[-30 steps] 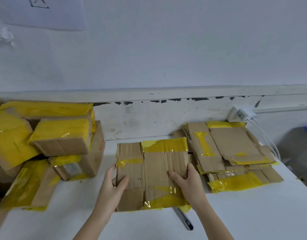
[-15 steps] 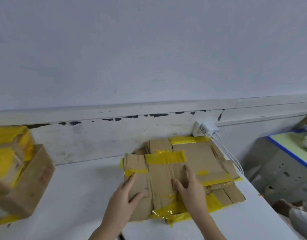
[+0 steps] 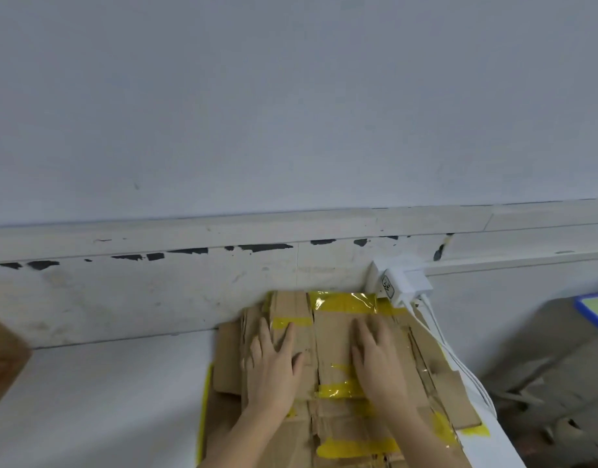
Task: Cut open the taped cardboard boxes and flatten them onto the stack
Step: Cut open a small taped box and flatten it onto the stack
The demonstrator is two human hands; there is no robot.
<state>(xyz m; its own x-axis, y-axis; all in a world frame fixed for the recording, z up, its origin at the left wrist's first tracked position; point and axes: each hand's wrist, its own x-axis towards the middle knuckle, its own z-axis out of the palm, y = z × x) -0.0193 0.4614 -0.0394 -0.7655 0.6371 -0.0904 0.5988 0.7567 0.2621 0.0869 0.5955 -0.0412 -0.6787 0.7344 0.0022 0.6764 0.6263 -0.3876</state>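
White tabletop [image 3: 98,400] runs back to a pale grey wall [image 3: 290,96], where a scuffed trim band [image 3: 155,285] shows dark chips in its paint. White chargers [image 3: 397,282] are plugged in at the right end of that band, and their white cables [image 3: 459,359] trail down past the table's right edge. At the far left a brown cardboard box corner [image 3: 2,359] pokes into view, blurred. Against the wall lies the stack [image 3: 439,376] of flattened cardboard streaked with yellow tape, and on top of it sits the flattened box [image 3: 328,336], its far edge banded with glossy yellow tape [image 3: 343,302]. Both hands lie palm-down on this top piece (side by side, a little apart). The left hand [image 3: 274,366] rests on its left half with fingers straight and slightly spread, tips reaching toward a short yellow tape strip. The right hand [image 3: 378,363] rests flat on the right half, fingers extended and close together, just beyond another tape strip near the piece's near edge. Neither hand grips anything.
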